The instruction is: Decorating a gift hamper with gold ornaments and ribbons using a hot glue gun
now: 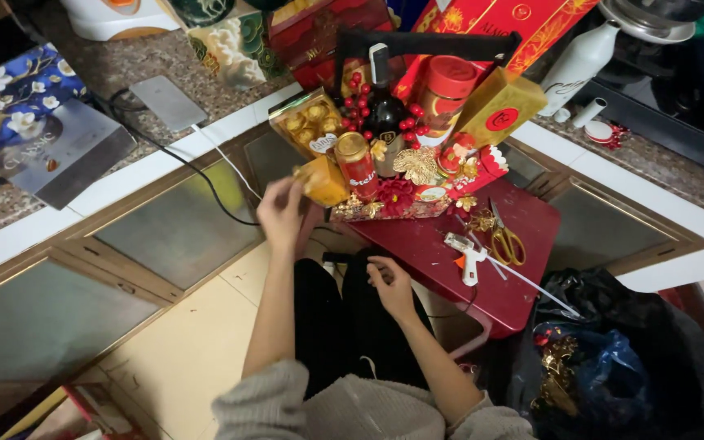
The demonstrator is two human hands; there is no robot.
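at the near-left corner of the gift hamper [401,155], the left hand [283,213] pinches a small gold box [323,181], grip clenched on it beside a red can [358,165]. just below the hamper, the right hand [391,285] hovers with fingers loosely curled, grip released. right of the hamper's base, a white glue gun [468,259] and gold-handled scissors [505,240] lie on the red stool [531,220].

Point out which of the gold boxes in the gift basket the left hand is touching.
The small plain gold box at the basket's left front corner; the left hand grips it. The clear-topped box of gold-wrapped chocolates and tall gold box stand untouched.
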